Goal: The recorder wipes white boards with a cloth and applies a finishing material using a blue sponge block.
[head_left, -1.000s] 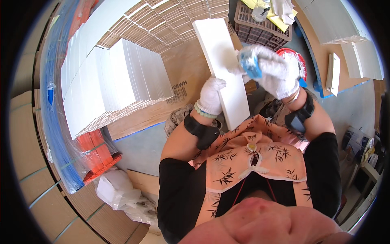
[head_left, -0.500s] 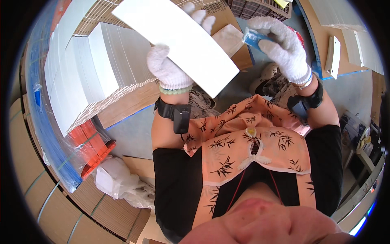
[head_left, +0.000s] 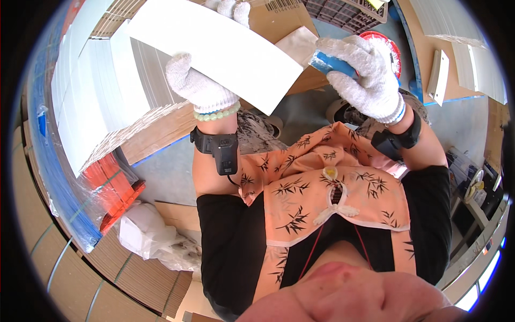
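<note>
Left hand: your left hand (head_left: 199,88) in a knit glove is gripping the panel (head_left: 214,45) – thumb side under its near long edge, fingertips showing over the far edge.
Right hand: your right hand (head_left: 370,75) is closing around a blue block (head_left: 331,63), its end sitting just beside the panel's right corner.
Panel: white, long, flat – you are holding it tilted in the air, above the cardboard box (head_left: 279,21) and just beside the stack (head_left: 102,102) of white sheets on your left.
Risk, slip: you are pinching the panel with one hand near its middle, so any push from the block could be twisting it out of the glove.
Risk, corner: the panel's low corner is hanging close to the box edge – a knock there could chip it.
Risk, stack: swinging the left end could be clipping the stack.
Risk, view: the block's working face is hidden, so I cannot tell whether it is touching the panel.
</note>
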`<state>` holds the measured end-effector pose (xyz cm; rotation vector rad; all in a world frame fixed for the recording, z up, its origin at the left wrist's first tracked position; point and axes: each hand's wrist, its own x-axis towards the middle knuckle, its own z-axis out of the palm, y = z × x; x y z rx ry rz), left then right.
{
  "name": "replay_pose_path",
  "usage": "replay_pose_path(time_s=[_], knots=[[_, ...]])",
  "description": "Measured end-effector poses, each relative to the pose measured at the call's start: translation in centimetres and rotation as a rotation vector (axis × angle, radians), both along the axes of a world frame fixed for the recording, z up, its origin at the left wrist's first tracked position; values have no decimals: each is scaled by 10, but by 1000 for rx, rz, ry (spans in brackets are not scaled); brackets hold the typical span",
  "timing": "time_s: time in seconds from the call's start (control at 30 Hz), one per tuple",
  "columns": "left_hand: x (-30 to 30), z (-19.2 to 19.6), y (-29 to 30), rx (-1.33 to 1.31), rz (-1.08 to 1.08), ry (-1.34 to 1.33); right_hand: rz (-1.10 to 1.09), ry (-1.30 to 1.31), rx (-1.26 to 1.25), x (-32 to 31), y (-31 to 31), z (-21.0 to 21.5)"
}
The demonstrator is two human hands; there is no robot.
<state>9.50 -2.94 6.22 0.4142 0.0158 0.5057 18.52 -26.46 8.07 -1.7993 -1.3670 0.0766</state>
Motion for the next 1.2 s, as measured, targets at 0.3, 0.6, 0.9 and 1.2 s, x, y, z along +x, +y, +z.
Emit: replay_pose_path(time_s=[0.3,0.6,0.9,1.2], knots=[[-1,2,3,45,-9,-4,19,81,-54,-6,3,7],[4,-31,21,-114,-46,-142,50,20,-25,-5,7,4],[4,-1,-1,67,39,14,28,51,-14,-7,6,6],[2,-7,2,79,76,2,-50,41,-67,-8,6,2]])
